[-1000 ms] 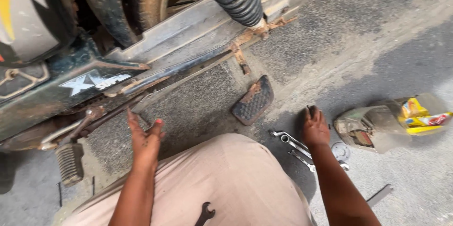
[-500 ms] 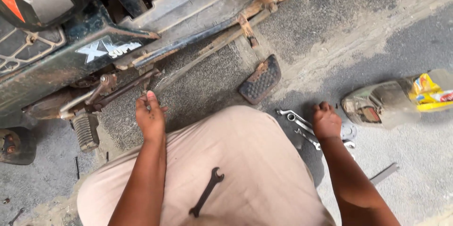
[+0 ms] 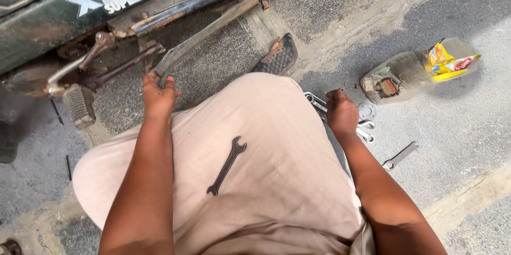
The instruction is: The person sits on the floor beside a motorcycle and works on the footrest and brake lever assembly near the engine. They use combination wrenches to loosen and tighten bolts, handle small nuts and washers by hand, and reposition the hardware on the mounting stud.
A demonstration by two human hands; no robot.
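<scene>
Left hand (image 3: 157,95), left of centre: fingers together, tips touching a rusty metal bar (image 3: 213,26) under the motorcycle frame (image 3: 64,15); whether they grip it, cannot tell. Right hand (image 3: 342,112), right of centre: fingers curled down onto a cluster of spanners (image 3: 367,127) on the pavement. A dark open-ended spanner (image 3: 227,165) lies on the beige-clad lap, centre frame. Dirty plastic bottle (image 3: 404,74) at upper right; footrest (image 3: 79,105) at left.

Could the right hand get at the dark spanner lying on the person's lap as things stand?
Probably yes. The right hand rests on the spanners on the ground, and the dark spanner lies uncovered on the lap, nothing between them.
</scene>
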